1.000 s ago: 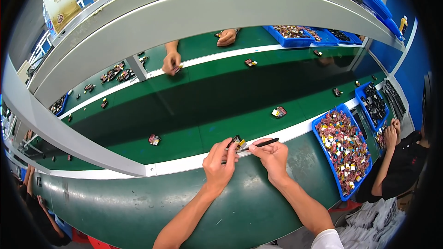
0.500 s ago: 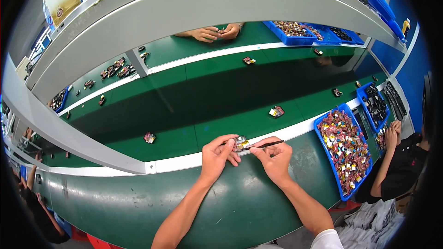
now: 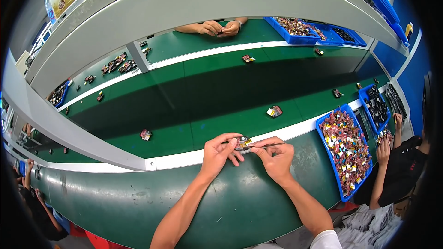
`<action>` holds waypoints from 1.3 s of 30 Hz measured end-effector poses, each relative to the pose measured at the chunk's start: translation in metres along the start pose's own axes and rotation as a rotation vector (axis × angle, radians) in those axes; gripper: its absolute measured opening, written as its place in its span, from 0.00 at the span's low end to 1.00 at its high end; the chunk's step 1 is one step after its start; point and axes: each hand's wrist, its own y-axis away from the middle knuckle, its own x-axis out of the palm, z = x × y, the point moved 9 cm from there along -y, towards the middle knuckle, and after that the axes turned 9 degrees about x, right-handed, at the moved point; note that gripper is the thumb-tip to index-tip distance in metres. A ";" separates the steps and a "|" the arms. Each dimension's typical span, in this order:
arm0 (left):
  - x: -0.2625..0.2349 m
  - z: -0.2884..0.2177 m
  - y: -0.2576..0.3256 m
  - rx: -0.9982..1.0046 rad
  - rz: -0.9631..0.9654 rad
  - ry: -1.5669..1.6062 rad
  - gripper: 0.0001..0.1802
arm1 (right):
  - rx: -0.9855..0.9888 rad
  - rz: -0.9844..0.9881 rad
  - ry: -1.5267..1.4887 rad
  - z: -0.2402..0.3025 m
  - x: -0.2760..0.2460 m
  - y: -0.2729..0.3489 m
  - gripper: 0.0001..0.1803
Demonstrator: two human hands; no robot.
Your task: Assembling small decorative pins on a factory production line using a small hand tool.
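Note:
Above the near edge of the belt, my left hand [image 3: 218, 155] pinches a small electronic assembly [image 3: 243, 143] between thumb and fingers. The assembly has a dark casing and a yellow-and-silver part. Opposite it, my right hand [image 3: 278, 160] is closed on a thin dark stick-like tool [image 3: 273, 145]. The tool's tip reaches the assembly's right side; fingers and blur hide the exact contact. On the belt just beyond lies a similar assembly [image 3: 274, 111] with pinkish-red and white parts, and another assembly [image 3: 146, 134] rests farther left.
Right of my hands stands a blue tray [image 3: 318, 124] heaped with small red, yellow and white parts. A second blue tray [image 3: 364, 106] holds black pieces. A grey shelf frame [image 3: 194, 9] arches overhead. Across the green belt [image 3: 184, 97] and at the right, co-workers' hands handle parts.
The assemblies on the near part of the belt have shifted slightly left. My hands keep almost the same pose at the assembly. The right-hand co-worker's hands have moved apart.

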 end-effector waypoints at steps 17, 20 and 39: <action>0.001 0.000 0.003 -0.007 0.018 -0.032 0.14 | -0.018 0.113 0.096 0.002 0.004 -0.007 0.05; 0.003 -0.001 0.003 -0.016 0.027 -0.026 0.13 | -0.012 0.145 0.104 -0.001 0.004 -0.008 0.05; -0.005 0.002 0.003 -0.001 -0.066 -0.018 0.16 | -0.088 -0.002 0.157 0.014 0.006 0.003 0.08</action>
